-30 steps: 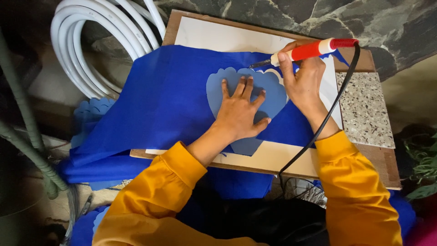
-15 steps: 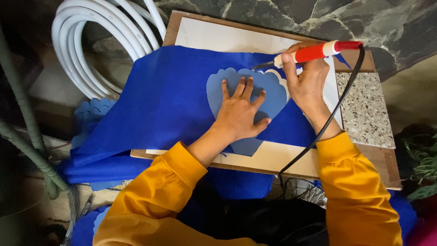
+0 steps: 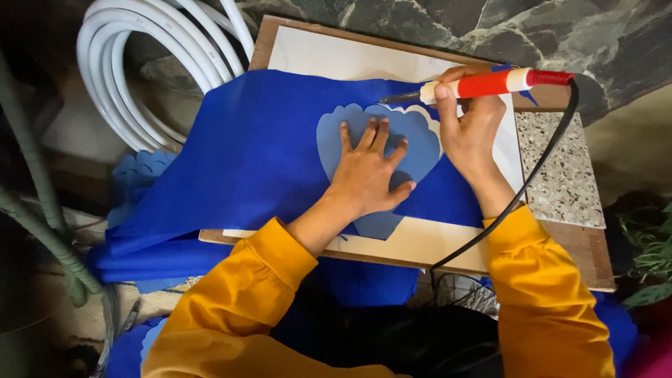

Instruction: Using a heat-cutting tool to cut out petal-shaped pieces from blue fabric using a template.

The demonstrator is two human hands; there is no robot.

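head view:
left hand (image 3: 367, 171): flat, fingers spread, pressing on light-blue scalloped template (image 3: 378, 150), grips nothing
right hand (image 3: 470, 129): closed around red-and-white corded cutting tool (image 3: 483, 85), just right of template
tool tip: at template's upper scalloped edge
template: on blue fabric (image 3: 252, 161), over wooden board (image 3: 420, 245)
white hose coil (image 3: 147, 70): well left of template

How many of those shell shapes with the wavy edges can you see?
3. One light blue shell shape lies on the blue cloth under the left hand. A second shell shape sits left of the board, and a third peeks out bottom left. More may be hidden.
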